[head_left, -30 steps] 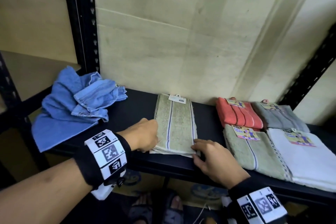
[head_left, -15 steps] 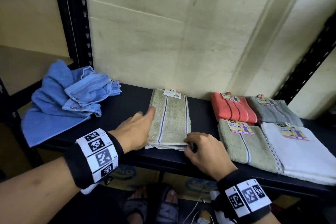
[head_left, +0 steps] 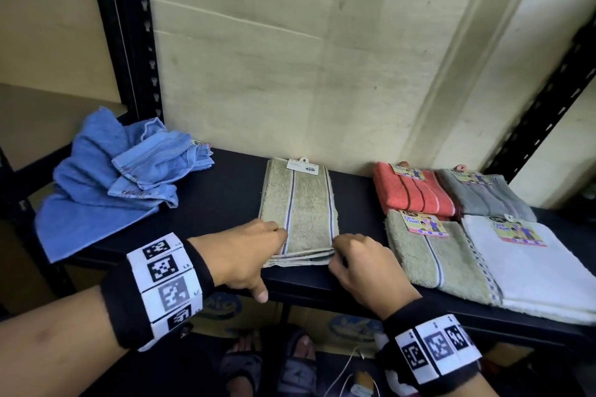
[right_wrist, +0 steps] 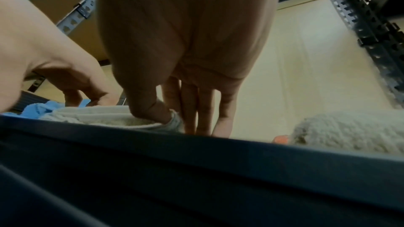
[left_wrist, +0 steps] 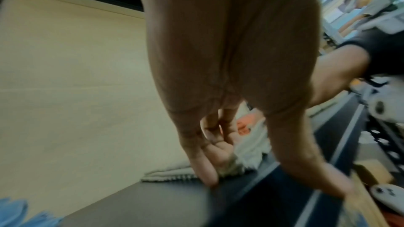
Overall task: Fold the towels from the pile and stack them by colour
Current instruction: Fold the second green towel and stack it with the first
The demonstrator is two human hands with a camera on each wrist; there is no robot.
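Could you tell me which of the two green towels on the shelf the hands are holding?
The green towel lying alone mid-shelf; both hands pinch its near corners. The other green towel lies untouched among the stacks, under a colourful label.

Black shelf (head_left: 225,190): blue towel pile (head_left: 109,180) left, folded green towel (head_left: 300,213) centre, four folded towels right.

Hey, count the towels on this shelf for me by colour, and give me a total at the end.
Blue, crumpled in the pile: at least 2, exact number hidden in the heap
Green: 2, the folded one under both hands and one on the right
Coral: 1
Grey: 1
White: 1
Total: at least 7
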